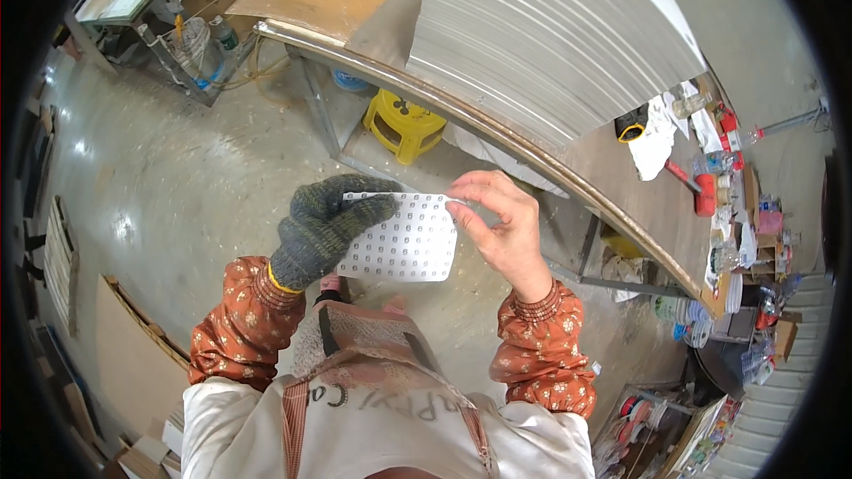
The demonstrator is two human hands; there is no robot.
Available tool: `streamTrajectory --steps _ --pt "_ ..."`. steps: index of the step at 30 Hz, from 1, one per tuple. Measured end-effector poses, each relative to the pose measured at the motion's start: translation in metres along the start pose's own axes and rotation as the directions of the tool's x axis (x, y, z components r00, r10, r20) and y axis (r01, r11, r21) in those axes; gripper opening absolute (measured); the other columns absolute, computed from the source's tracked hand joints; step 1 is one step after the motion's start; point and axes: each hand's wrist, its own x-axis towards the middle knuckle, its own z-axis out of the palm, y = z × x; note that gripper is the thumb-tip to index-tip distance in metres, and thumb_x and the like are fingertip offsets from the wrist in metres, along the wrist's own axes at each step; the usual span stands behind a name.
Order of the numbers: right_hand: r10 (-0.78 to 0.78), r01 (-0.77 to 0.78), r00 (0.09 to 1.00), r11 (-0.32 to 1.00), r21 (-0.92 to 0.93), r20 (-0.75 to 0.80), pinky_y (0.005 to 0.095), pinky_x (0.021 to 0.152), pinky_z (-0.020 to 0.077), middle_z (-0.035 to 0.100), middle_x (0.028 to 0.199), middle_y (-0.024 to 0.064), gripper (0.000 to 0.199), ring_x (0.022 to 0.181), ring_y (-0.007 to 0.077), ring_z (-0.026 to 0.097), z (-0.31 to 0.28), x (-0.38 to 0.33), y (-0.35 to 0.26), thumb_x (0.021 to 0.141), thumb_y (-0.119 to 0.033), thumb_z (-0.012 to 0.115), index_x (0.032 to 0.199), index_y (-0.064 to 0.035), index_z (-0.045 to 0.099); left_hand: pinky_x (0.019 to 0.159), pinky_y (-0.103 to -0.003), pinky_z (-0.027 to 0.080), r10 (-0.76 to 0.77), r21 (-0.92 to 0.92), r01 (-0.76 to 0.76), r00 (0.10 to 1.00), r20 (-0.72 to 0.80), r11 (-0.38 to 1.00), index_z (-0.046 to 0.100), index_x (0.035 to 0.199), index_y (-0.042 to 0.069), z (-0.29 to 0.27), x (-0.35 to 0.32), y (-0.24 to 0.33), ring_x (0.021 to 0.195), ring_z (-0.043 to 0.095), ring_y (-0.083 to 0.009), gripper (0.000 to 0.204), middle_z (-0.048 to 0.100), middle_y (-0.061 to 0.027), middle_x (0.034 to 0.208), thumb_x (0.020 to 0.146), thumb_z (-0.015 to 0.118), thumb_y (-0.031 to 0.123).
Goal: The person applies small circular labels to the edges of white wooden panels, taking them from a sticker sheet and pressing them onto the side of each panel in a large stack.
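A small white sheet (404, 244) with rows of small dark printed marks is held up in front of my body, above the floor. My left hand (333, 222), in a dark grey-green knitted glove, is closed on the sheet's upper left part, thumb across its front. The bare fingers of my right hand (501, 222) pinch the sheet's upper right corner between thumb and forefinger. What lies behind the sheet is hidden.
Ahead stands a long workbench (648, 275) with a stack of grey-white strips (541, 44). A red-headed mallet (704, 195), bottles and papers lie at its right end. Under it is a yellow stool (404, 124). A flat brown board (133, 359) lies at the left.
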Motion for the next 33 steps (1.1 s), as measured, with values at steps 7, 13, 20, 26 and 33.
streamTrajectory --steps 7,13,20,26,33 --pt "-0.017 0.017 1.000 1.000 -0.001 0.015 0.0324 0.069 0.0479 0.063 0.082 0.0108 0.012 0.076 0.0254 0.060 -0.001 -0.001 -0.009 0.071 -0.003 0.066 0.082 -0.0016 0.066 0.070 -0.024 0.050 0.119 0.057 -0.118 0.993 -0.009 0.991 0.065 0.099 0.001 0.000 -0.011 -0.006 0.076 0.060 -0.0094 0.019 0.067 -0.0068 0.088 0.080 0.065 0.006" --pt "-0.060 0.061 0.997 0.998 -0.011 0.039 0.0323 0.068 0.0474 0.063 0.080 0.0107 0.008 0.075 0.0253 0.059 -0.004 -0.001 -0.012 0.071 -0.001 0.065 0.079 -0.0009 0.064 0.068 -0.025 0.050 0.250 0.111 -0.251 0.968 0.024 0.962 0.066 0.097 0.001 -0.004 -0.007 -0.009 0.075 0.061 -0.0101 0.018 0.067 -0.0072 0.087 0.079 0.065 0.006" --pt "-0.101 0.099 0.994 0.992 -0.076 -0.029 0.0329 0.068 0.0471 0.062 0.080 0.0107 0.008 0.075 0.0261 0.058 -0.010 0.005 -0.018 0.072 -0.001 0.064 0.080 -0.0008 0.063 0.068 -0.025 0.050 0.401 0.323 -0.461 0.885 0.235 0.827 0.067 0.096 0.001 -0.015 0.022 0.005 0.075 0.063 -0.0127 0.020 0.067 -0.0098 0.086 0.082 0.060 0.013" --pt "-0.068 0.053 0.994 0.984 -0.173 -0.083 0.0295 0.069 0.0463 0.063 0.080 0.0102 0.008 0.075 0.0221 0.059 -0.003 0.022 -0.035 0.072 0.001 0.066 0.079 0.0015 0.062 0.072 -0.029 0.050 0.468 0.304 -0.573 0.810 0.353 0.761 0.066 0.099 0.004 -0.035 0.049 0.011 0.081 0.063 -0.0178 0.021 0.066 -0.0105 0.093 0.081 0.059 0.011" --pt "0.010 -0.045 0.990 0.968 -0.248 -0.141 0.0324 0.070 0.0462 0.060 0.082 0.0110 0.009 0.077 0.0261 0.058 0.008 0.019 -0.040 0.073 0.003 0.062 0.079 0.0008 0.057 0.080 -0.034 0.049 0.502 0.318 -0.665 0.731 0.463 0.675 0.064 0.104 0.008 -0.041 0.058 0.011 0.093 0.061 -0.0243 0.027 0.063 -0.0097 0.105 0.078 0.057 0.007"
